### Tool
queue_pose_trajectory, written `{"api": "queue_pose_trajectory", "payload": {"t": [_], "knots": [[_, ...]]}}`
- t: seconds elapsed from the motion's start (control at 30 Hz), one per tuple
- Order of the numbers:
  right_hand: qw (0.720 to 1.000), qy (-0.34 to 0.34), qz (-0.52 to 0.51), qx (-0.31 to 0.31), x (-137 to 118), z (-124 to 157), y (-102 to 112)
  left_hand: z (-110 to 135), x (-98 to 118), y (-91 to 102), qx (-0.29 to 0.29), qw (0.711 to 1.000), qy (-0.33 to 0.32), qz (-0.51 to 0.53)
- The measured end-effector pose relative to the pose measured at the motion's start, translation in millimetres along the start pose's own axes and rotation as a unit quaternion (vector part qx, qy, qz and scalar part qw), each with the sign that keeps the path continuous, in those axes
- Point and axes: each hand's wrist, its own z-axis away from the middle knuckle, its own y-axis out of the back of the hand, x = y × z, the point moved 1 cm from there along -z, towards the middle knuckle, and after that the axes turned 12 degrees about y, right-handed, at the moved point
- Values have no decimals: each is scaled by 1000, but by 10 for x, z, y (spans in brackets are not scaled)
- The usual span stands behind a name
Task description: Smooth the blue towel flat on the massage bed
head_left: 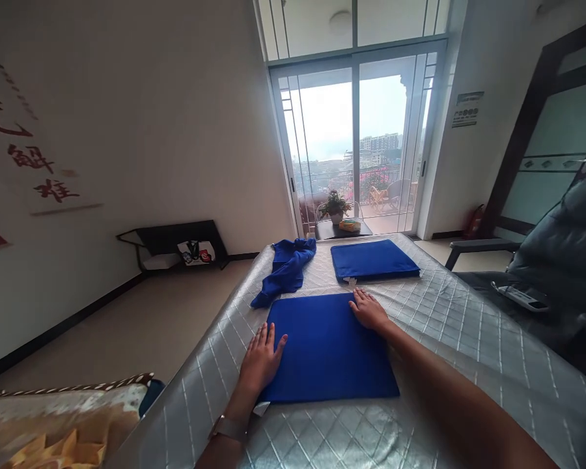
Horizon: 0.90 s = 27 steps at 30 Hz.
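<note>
A folded blue cloth (327,348) lies flat on the silver quilted table cover (469,339) in front of me. My left hand (261,358) rests flat on its left edge, fingers stretched out. My right hand (368,309) lies flat on its far right corner, fingers spread. A second folded blue cloth (374,259) lies farther back on the right. A crumpled blue cloth (286,268) lies at the back left, beside the folded ones.
A small dark table with a potted plant (335,207) stands before the glass balcony doors (356,137). A dark padded chair (561,260) with a remote on it stands at the right. A low dark shelf (176,244) sits against the left wall. A patterned cushion (63,417) is at bottom left.
</note>
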Motion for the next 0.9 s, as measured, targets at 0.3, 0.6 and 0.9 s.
{"api": "queue_pose_trajectory", "payload": {"t": [0.3,0.6,0.9], "knots": [[1000,8,12,13,33,19,-127,-12,-105,-56,-18,1000,7,-1],[999,14,-30,32,-1,39,-96,44,183,175,-14,999,-20,-35],[998,45,-24,20,29,72,-87,-305,2335,193,-60,957,-255,121]]}}
